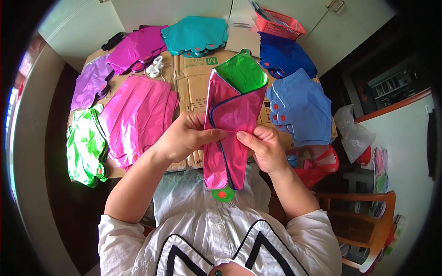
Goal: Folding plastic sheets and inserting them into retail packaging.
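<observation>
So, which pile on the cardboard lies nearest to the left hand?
The shiny pink pile, right of the bright green pile; others lie farther from the left hand.

A red basket (282, 28) stands before pale cabinets (172, 11); to the right, a clear bag (351, 134), then a wooden chair (355, 197) below.

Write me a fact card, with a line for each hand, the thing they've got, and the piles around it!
Left hand: pinching the pink piece
Right hand: pinching it too, thumbs pointing at each other
Pink piece: folded over, green inside at the top, green tab at the bottom
Left piles: green, pink, lilac, magenta
Far pile: teal
Right piles: dark blue, light blue
Underneath: cardboard
Far right: red basket
</observation>
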### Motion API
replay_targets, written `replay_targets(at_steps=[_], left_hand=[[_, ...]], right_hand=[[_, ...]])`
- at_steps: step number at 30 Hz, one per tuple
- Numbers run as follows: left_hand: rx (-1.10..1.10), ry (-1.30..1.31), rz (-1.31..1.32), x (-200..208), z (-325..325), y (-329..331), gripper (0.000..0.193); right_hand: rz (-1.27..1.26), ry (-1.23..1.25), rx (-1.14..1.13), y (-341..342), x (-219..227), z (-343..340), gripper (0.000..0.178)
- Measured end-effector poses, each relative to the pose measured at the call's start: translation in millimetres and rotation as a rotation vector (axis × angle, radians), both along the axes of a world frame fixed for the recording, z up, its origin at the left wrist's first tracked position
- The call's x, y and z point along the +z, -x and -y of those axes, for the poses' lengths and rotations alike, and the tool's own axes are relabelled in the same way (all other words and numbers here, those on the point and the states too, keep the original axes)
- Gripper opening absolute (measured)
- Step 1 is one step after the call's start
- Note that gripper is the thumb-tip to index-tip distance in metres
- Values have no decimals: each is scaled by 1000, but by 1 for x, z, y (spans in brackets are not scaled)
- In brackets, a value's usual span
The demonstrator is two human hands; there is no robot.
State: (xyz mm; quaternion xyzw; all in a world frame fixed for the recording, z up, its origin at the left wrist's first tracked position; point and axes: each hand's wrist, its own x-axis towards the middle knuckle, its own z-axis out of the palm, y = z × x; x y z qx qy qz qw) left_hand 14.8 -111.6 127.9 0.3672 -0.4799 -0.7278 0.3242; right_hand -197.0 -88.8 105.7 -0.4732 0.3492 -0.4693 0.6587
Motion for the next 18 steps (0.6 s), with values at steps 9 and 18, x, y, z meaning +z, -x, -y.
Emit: replay_targets(at_steps=[9,18], left_hand=[[-44,-21,-20,8,0,-9,17],[-121,75,-316,-6,1,-16,20]], right_hand=[[86,-7,59,2,4,2,13],[277,-146,210,11,12,6,23]])
